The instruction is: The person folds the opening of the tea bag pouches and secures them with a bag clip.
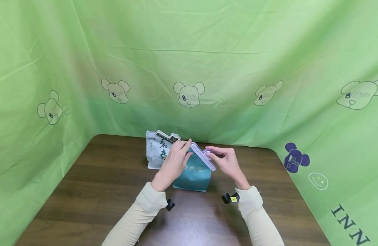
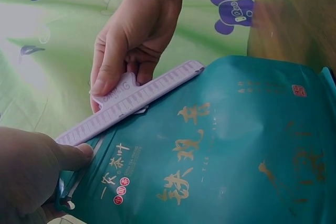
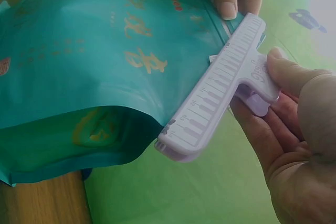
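A teal tea bag [image 1: 193, 176] with gold lettering stands on the table, its top edge crossed at a slant by a lilac clip [image 1: 203, 156] with a piano-key print. My right hand [image 1: 226, 162] pinches the clip's handles between thumb and fingers, plain in the right wrist view, where the clip [image 3: 215, 90] lies over the bag's top corner. With thumb and fingers my left hand [image 1: 176, 159] grips the bag's other top corner; in the left wrist view the thumb [image 2: 79, 156] presses on the teal bag [image 2: 231, 140] beside the clip's end.
Behind my left hand stands a white bag [image 1: 155, 150] with dark green lettering. A white and black clip [image 1: 167, 136] sits along its top. Green cloth [image 1: 189, 65] printed with bear heads hangs around the brown wooden table [image 1: 84, 198].
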{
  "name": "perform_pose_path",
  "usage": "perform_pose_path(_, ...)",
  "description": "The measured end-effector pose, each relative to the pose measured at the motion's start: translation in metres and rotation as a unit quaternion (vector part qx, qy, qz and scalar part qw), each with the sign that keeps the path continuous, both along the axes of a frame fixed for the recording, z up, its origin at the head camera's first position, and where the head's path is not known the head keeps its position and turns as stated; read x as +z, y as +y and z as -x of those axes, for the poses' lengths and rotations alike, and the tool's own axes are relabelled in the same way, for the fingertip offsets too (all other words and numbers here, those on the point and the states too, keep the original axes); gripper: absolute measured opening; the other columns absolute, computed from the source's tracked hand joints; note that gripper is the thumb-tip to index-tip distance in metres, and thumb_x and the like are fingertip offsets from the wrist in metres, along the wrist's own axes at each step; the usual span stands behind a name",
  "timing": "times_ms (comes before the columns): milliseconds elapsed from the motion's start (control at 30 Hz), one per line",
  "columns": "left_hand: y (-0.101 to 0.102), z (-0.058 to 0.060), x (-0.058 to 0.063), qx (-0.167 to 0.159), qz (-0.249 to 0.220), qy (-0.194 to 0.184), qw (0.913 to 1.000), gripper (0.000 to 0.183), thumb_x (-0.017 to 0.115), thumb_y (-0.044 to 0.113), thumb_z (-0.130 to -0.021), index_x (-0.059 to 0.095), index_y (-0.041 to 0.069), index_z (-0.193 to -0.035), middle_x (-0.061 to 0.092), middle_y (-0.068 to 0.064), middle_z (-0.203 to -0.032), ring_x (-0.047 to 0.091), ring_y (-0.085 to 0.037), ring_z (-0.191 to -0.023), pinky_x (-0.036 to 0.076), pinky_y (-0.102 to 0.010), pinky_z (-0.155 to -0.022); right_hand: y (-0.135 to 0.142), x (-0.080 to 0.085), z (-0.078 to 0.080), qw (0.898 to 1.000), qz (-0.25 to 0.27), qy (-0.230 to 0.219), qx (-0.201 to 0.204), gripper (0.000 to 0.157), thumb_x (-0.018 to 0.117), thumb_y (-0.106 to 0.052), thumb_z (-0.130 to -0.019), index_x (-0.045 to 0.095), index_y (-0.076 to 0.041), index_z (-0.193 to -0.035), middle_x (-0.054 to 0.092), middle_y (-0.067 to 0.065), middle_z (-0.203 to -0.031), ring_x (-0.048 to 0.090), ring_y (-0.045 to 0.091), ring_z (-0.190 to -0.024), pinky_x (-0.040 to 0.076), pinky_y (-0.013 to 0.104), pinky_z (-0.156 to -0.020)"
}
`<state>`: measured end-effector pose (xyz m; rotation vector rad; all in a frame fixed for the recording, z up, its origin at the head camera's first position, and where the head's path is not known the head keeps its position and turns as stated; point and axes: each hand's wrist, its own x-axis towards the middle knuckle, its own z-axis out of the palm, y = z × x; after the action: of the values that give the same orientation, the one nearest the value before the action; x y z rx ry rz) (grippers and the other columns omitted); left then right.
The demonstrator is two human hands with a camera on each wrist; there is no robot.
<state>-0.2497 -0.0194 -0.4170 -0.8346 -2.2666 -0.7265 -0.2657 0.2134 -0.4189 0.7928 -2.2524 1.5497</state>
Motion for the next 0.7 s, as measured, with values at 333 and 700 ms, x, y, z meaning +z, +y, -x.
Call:
perform_pose_path(333,0.001,0.003,-0.001,0.003,-0.003,0.022,0.9997,0.047,0.074,0.008,-0.092,0.060,-0.006,-0.135,0.066,-0.015,-0.119,0.060,-0.029,-0.109,0.048,-0.042,-0.099,-0.008,0.017,-0.018,1.000,0.002,-0.006,-0.005,0.022,0.071,0.010,-0.088,0.072,0.013,-0.110,0.073,0.030,-0.097,0.070,0.002,-0.076,0.057,0.020,-0.065)
perform_pose_path(700,0.008,0.005,0.004,0.027,0.013,0.055,0.9980,0.037,0.075,0.020,-0.094,0.067,0.001,-0.125,0.068,-0.009,-0.108,0.059,-0.025,-0.099,0.046,-0.041,-0.093,-0.001,-0.009,0.002,0.996,-0.050,0.069,-0.016,0.032,0.070,0.010,-0.089,0.067,0.007,-0.120,0.073,0.021,-0.102,0.069,0.009,-0.083,0.058,0.022,-0.064)
